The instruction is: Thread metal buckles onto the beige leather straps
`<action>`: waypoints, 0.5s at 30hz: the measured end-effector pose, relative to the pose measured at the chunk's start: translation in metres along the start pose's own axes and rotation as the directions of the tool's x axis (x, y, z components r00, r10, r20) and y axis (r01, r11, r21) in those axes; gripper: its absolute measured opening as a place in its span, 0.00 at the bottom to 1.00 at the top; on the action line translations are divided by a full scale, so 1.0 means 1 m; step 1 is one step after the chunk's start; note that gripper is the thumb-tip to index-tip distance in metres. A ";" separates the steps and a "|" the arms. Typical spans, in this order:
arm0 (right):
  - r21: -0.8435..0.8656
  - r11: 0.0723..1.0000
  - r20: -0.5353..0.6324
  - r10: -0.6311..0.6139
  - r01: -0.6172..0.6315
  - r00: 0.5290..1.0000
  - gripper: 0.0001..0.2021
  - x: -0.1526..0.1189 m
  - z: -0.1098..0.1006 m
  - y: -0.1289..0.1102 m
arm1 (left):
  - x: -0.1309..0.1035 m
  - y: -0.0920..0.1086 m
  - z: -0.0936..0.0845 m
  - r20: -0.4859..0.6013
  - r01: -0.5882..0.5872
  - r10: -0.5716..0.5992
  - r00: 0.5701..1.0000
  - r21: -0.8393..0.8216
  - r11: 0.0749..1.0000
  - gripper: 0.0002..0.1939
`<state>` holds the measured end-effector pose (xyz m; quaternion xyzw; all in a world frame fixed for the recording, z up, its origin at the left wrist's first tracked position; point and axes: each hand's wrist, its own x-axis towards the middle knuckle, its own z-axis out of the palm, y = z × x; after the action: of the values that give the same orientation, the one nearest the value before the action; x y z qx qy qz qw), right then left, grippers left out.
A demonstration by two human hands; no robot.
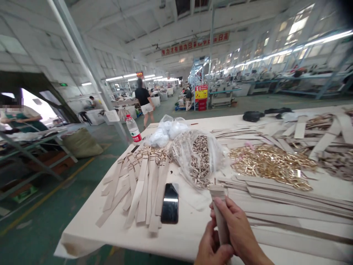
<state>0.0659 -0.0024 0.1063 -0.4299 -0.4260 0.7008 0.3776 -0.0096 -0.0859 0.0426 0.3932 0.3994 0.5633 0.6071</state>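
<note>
Both my hands hold one beige belt strap (221, 224) near the front edge of the table. A gold-toned buckle (216, 187) sits at its far end. My left hand (211, 243) is closed round the lower part of the strap. My right hand (239, 226) pinches it higher up, with the thumb on top just below the buckle end. Beyond the hands is a clear plastic bag (216, 147) full of small beige loops (200, 158). Several beige straps with buckles (143, 184) lie fanned out on the left.
A black phone (170, 204) lies on the white-covered table (91, 230). Gold buckles (270, 165) are heaped on the right, above stacked long straps (298, 198). A water bottle (134, 129) stands at the far left corner. One person (143, 96) is in the aisle.
</note>
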 end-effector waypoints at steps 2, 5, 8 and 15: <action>-0.027 0.999 0.052 -0.045 0.047 0.998 0.23 0.005 -0.002 -0.001 | 0.003 0.006 -0.001 -0.180 0.055 -0.057 0.982 -0.016 0.998 0.35; -0.095 0.991 0.154 -0.078 0.093 0.985 0.26 0.005 -0.028 0.011 | 0.003 0.052 -0.031 -0.376 0.037 -0.010 0.927 0.064 0.997 0.29; -0.143 0.990 0.172 0.024 0.001 0.985 0.26 0.001 -0.065 0.038 | 0.002 0.117 -0.074 -0.517 0.044 0.063 0.854 0.194 0.980 0.26; 0.014 0.992 0.044 0.123 -0.123 0.991 0.20 -0.029 -0.099 0.081 | 0.050 0.228 -0.195 -0.576 0.320 0.124 0.808 0.606 0.728 0.24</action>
<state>0.1540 -0.0303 0.0139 -0.4371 -0.4010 0.7353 0.3278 -0.2721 -0.0173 0.1793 0.3725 0.7629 0.4354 0.2996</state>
